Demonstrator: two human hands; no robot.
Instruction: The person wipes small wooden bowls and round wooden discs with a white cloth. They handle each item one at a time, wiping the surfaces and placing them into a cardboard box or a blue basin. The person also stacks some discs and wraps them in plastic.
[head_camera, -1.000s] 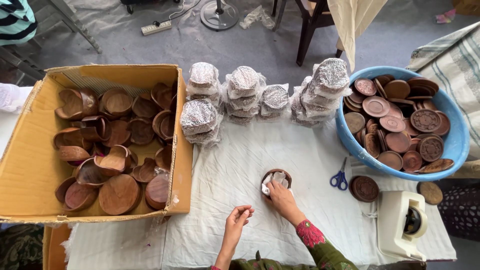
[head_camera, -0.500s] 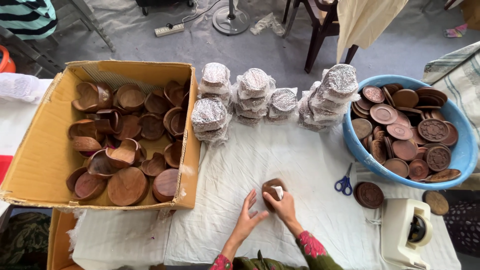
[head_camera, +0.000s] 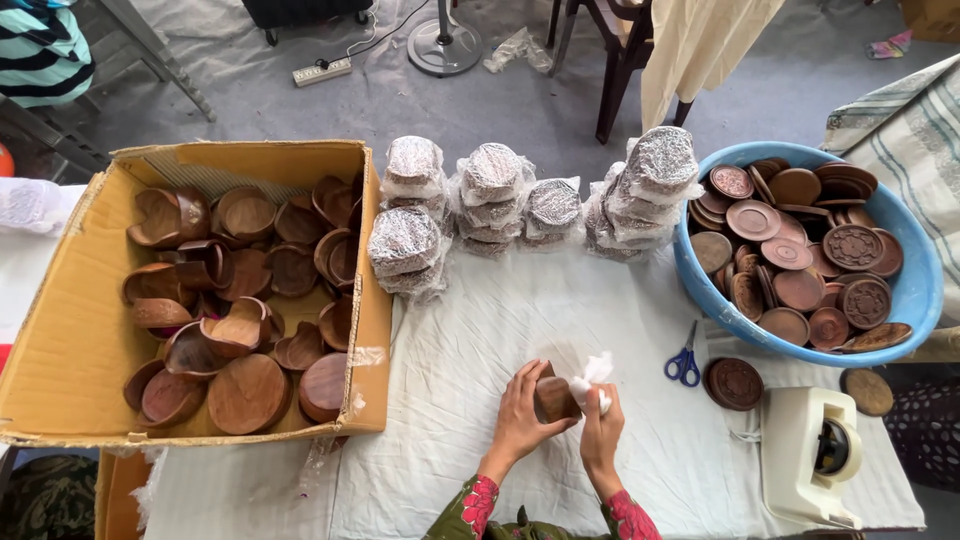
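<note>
My left hand (head_camera: 520, 412) grips a small dark wooden bowl (head_camera: 553, 397), tipped on its side just above the white cloth. My right hand (head_camera: 602, 428) holds a crumpled white wrapping piece (head_camera: 592, 377) against the bowl's right side. Both hands meet near the front middle of the table (head_camera: 480, 330). Part of the bowl is hidden by my fingers.
A cardboard box (head_camera: 70, 330) of wooden bowls sits at the left. Several wrapped stacks (head_camera: 495, 190) stand at the back. A blue tub (head_camera: 915, 290) of carved wooden lids is at the right, with blue scissors (head_camera: 684, 362), a loose lid (head_camera: 734, 383) and a tape dispenser (head_camera: 815, 455) nearby.
The bowl has been lifted off the cloth and tipped on its side. My left hand came in and closed on it, while my right hand gathered the white wrapping at its side.
</note>
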